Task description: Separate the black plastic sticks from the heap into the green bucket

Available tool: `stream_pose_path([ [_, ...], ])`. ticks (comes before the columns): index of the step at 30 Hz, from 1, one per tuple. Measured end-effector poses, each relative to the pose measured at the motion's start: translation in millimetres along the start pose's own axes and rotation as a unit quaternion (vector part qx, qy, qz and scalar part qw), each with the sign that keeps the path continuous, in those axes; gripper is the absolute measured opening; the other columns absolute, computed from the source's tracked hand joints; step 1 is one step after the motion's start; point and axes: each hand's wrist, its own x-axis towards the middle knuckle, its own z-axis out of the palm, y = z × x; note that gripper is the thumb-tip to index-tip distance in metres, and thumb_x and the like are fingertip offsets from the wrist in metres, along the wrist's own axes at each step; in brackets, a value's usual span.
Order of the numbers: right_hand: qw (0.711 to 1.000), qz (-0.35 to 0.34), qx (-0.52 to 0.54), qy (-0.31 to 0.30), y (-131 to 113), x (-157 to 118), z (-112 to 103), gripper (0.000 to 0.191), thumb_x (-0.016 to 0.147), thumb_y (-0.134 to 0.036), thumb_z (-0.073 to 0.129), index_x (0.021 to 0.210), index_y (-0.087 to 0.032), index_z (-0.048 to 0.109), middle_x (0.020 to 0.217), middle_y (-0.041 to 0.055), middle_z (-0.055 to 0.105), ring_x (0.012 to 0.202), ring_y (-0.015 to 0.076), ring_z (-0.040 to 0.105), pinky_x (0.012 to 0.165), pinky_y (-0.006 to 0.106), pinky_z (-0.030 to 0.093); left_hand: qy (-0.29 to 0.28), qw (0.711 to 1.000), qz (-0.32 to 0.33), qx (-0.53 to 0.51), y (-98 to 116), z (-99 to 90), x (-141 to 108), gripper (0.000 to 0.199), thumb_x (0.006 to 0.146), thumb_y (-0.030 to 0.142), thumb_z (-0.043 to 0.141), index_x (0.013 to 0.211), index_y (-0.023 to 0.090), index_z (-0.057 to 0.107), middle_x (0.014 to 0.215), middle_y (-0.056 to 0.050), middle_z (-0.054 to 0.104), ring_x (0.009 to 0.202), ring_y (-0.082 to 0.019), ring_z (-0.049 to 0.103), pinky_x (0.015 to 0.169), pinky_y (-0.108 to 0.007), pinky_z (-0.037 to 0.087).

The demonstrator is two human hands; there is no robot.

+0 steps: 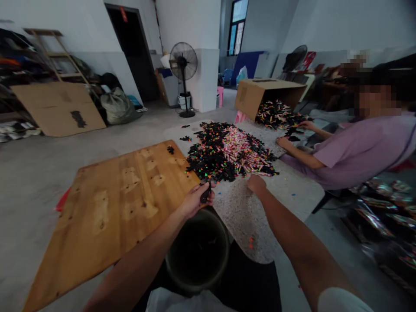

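Note:
My left hand (196, 199) is closed around a small black plastic piece (205, 196), which stands upright with a bit of green and orange by its top. That hand hovers above the rim of a dark round bucket (224, 260) between my knees. At the near edge of the pile, my right hand (256, 184) is curled closed, its fingertips hidden from view. Beyond both hands lies a heap of black plastic pieces (211, 149) with orange and green bits. Small pink-and-white tubes (238, 147) cover the middle and right of that heap.
A wooden board (130, 195) lies at left, with a small black piece (170, 150) on it. Across the speckled table (240, 208), a person in a purple shirt (360, 151) handles black pieces beside a tipped cardboard box (248, 97). Shiny plastic bags (383, 229) lie at right.

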Motion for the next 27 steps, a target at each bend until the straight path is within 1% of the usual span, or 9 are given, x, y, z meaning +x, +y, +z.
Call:
stream_pose_path([
  [3,1.000,0.014,0.002,-0.004,-2.1,-18.3,7.6,0.039,0.096,-0.018,0.054,0.130,-0.003,0.066,0.122,0.0283,0.068,0.120,0.0290,0.068,0.095,0.031,0.048,0.033,0.998,0.021,-0.044,14.3,-3.1,-12.7,0.047,0.081,0.058,0.079,0.099,0.016,0.072,0.074,-0.003,0.067,0.061,-0.011,0.061,0.052,-0.020,0.046],
  [7,0.999,0.037,0.011,0.000,1.2,-47.5,18.4,0.046,0.100,-0.027,0.051,0.138,-0.002,0.058,0.132,0.0313,0.062,0.122,0.0329,0.066,0.094,0.037,0.050,0.094,0.991,0.073,-0.065,19.7,-5.8,-15.3,0.040,0.077,0.052,0.083,0.089,0.015,0.073,0.066,0.002,0.059,0.051,-0.006,0.049,0.042,-0.018,0.032],
  [12,0.999,0.006,0.040,-0.005,7.2,-75.8,18.4,0.031,0.100,-0.023,0.054,0.121,-0.004,0.067,0.122,0.0296,0.068,0.123,0.0325,0.066,0.095,0.035,0.049,0.128,0.986,0.090,-0.061,18.7,-3.1,-24.5,0.044,0.079,0.055,0.082,0.099,0.015,0.075,0.063,0.006,0.052,0.041,-0.003,0.034,0.035,-0.018,0.014],
  [15,0.997,-0.022,0.070,-0.003,-0.2,-92.0,13.6,0.023,0.097,-0.018,0.056,0.110,-0.007,0.070,0.114,0.0273,0.072,0.116,0.0313,0.069,0.092,0.034,0.050,0.129,0.985,0.094,-0.067,23.0,1.4,-33.3,0.045,0.077,0.052,0.085,0.102,0.016,0.072,0.066,0.006,0.057,0.038,-0.001,0.033,0.034,-0.017,0.014],
  [18,0.991,-0.066,0.117,-0.006,-18.7,-119.8,11.5,0.020,0.099,-0.025,0.054,0.107,-0.014,0.069,0.102,0.0148,0.077,0.099,0.0233,0.073,0.082,0.029,0.052,0.131,0.981,0.118,-0.079,27.1,5.2,-38.1,0.042,0.076,0.049,0.086,0.096,0.017,0.068,0.074,0.003,0.065,0.040,-0.002,0.044,0.035,-0.016,0.020],
  [20,0.972,-0.126,0.196,-0.025,-34.4,-146.7,10.6,0.021,0.100,-0.033,0.052,0.105,-0.019,0.066,0.089,0.0053,0.076,0.080,0.0181,0.073,0.071,0.026,0.053,0.140,0.978,0.131,-0.081,28.4,7.9,-39.5,0.041,0.080,0.052,0.082,0.093,0.017,0.065,0.075,0.001,0.068,0.043,-0.004,0.050,0.036,-0.017,0.025],
  [22,0.922,-0.214,0.320,-0.042,-50.2,-176.7,7.3,0.019,0.097,-0.037,0.056,0.101,-0.021,0.064,0.080,0.0007,0.073,0.068,0.0162,0.069,0.064,0.025,0.052,0.159,0.974,0.142,-0.078,28.9,11.7,-40.6,0.042,0.084,0.056,0.076,0.092,0.017,0.064,0.071,0.002,0.067,0.043,-0.005,0.050,0.036,-0.017,0.026],
  [24,0.873,-0.281,0.396,-0.040,-64.4,-203.8,0.5,0.016,0.093,-0.038,0.062,0.097,-0.022,0.063,0.082,0.0000,0.073,0.069,0.0161,0.068,0.064,0.026,0.052,0.169,0.972,0.146,-0.077,28.8,17.3,-42.3,0.043,0.085,0.058,0.074,0.091,0.017,0.064,0.066,0.003,0.064,0.041,-0.005,0.047,0.036,-0.017,0.024],
  [27,0.843,-0.310,0.436,-0.051,-80.7,-229.3,-11.8,0.013,0.090,-0.036,0.065,0.094,-0.023,0.062,0.085,0.0003,0.074,0.070,0.0160,0.068,0.065,0.027,0.053,0.161,0.974,0.141,-0.077,27.6,27.8,-46.2,0.045,0.083,0.060,0.076,0.091,0.018,0.063,0.062,0.005,0.061,0.039,-0.004,0.042,0.036,-0.017,0.022],
])
